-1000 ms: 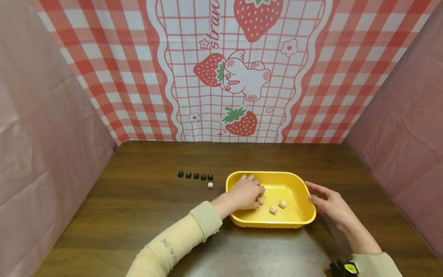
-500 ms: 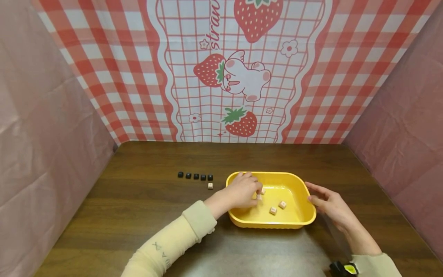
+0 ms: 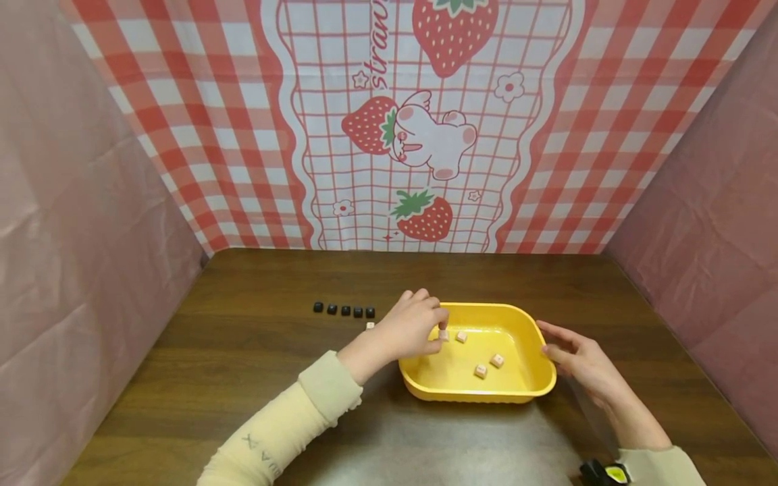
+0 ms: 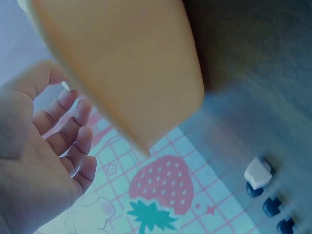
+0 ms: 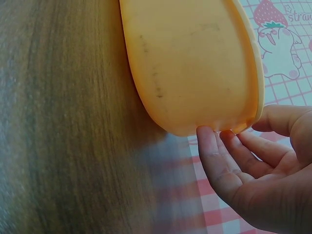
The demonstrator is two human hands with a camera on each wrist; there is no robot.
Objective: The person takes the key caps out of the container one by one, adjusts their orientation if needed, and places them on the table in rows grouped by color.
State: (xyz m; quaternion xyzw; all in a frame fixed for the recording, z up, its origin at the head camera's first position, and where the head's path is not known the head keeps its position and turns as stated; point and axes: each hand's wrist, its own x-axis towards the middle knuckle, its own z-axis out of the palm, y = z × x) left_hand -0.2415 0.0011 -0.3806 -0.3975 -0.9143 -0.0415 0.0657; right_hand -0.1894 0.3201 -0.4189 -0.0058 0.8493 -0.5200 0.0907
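Note:
Over the left end of a yellow plastic tray (image 3: pixel 474 393), my left hand (image 3: pixel 408 327) pinches a beige keycap (image 3: pixel 444 335) between thumb and fingers. In the left wrist view only a pale sliver of it shows at the fingertips. Three more beige keycaps lie apart on the tray floor, one nearer the back (image 3: pixel 462 337) and two toward the front (image 3: pixel 481 370). At the tray's right end my right hand (image 3: pixel 586 361) holds the rim, thumb at the edge and fingers against the outer wall (image 5: pixel 190 73).
Left of the tray, several black keycaps (image 3: pixel 345 310) form a row on the brown wooden table (image 3: pixel 243 337). Below the row's right end sits a beige keycap (image 3: pixel 370 326), partly hidden by my left wrist. A strawberry-print cloth (image 3: pixel 425 135) hangs behind.
My left hand has risen from inside the tray and moved left to its rim, bringing a beige keycap along. Another keycap it was covering now shows. The right hand has stayed put.

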